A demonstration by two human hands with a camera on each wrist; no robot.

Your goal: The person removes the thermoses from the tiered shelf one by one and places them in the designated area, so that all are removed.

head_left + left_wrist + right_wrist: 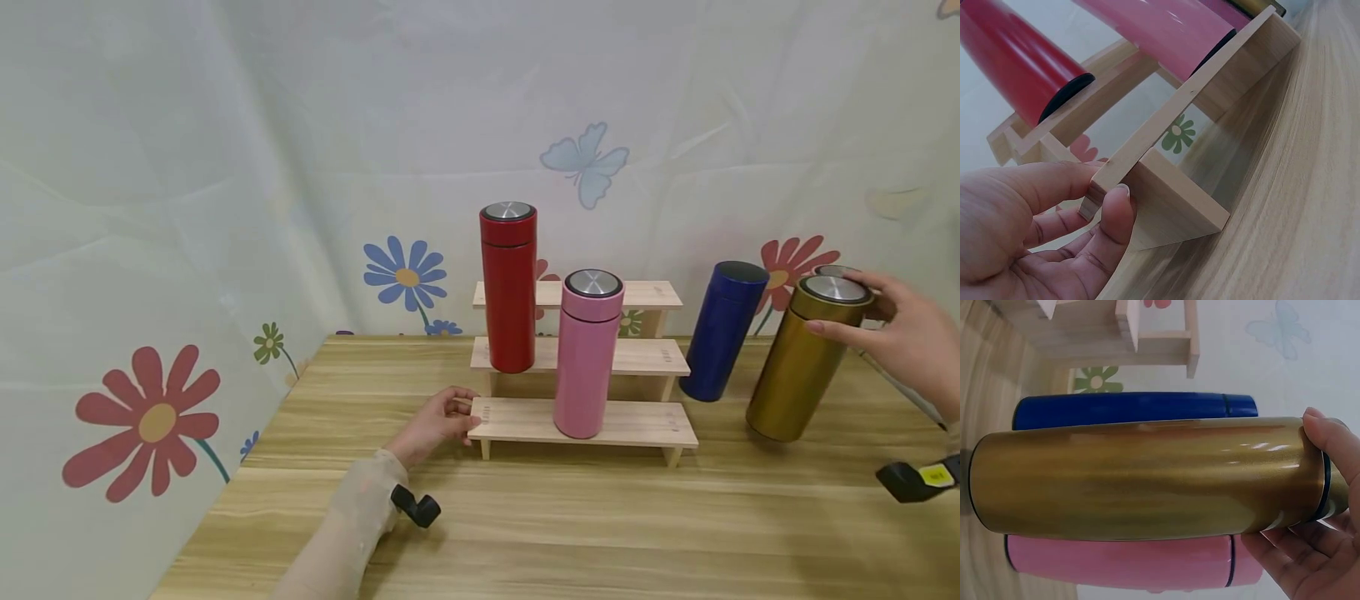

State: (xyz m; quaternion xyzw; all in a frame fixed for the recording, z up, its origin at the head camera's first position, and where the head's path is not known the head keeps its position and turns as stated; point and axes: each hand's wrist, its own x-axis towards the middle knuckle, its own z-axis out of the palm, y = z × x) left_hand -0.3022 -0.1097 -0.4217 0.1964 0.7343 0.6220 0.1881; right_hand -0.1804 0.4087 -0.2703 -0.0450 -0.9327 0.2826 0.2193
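My right hand [911, 333] grips a gold vacuum flask [806, 362] near its lid, thumb on one side and fingers on the other. The flask's base is close over the table. At the left end of a three-step wooden display rack [641, 423], my left hand [431, 425] pinches the lowest board's corner between thumb and fingers. A pink flask [588, 367] stands upright on that lowest step. On the middle step is a tall red flask [510, 292]. Another pink flask [1129, 559] shows behind the gold one in the right wrist view; only its lid top appears in the head view.
A blue flask [723, 333] stands on the wooden table [570, 525] between the rack and the gold flask. Behind everything hangs a pale cloth [420, 125] printed with flowers and butterflies, and it also runs along the table's left side.
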